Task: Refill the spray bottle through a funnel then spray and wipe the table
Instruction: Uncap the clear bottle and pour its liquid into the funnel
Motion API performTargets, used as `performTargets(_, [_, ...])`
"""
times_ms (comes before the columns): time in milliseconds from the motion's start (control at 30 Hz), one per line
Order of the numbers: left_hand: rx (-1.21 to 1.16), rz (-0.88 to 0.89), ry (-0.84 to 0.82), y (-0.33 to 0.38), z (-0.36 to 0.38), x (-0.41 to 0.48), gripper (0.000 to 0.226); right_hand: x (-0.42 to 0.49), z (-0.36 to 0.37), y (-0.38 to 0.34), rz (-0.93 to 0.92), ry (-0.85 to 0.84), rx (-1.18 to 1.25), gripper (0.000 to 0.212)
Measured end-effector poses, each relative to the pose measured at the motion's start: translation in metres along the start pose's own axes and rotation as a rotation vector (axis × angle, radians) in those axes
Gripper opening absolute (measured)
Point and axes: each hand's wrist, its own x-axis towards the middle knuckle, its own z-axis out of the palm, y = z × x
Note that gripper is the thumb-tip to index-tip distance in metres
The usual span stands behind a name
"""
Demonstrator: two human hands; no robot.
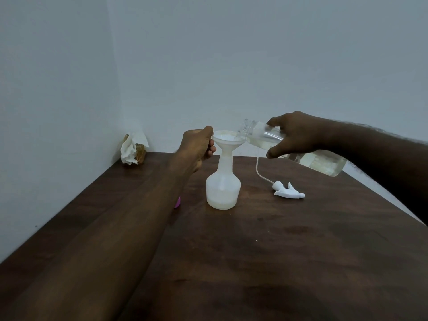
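A white translucent spray bottle (222, 188) stands upright mid-table with its top off and a little liquid at the bottom. A white funnel (228, 140) sits in its neck. My left hand (199, 147) grips the funnel's rim at its left side. My right hand (298, 135) holds a clear bottle (301, 151) tilted almost level, its open mouth over the funnel, and clear liquid runs into the funnel. The white spray head (288, 192) with its dip tube lies on the table to the right of the spray bottle.
The dark wooden table (266, 262) reaches a wall corner at the back left, where a holder with white tissue (133, 149) stands. A small pink object (177, 202) peeks out from behind my left forearm. The table's right edge runs diagonally at far right.
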Motion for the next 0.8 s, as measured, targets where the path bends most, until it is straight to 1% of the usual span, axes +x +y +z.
performTargets(800, [0.019, 0.014, 0.001, 0.0001, -0.0006, -0.0025, 0.019, 0.0036, 0.0003, 0.0068, -0.016, 0.003, 0.007, 0.071])
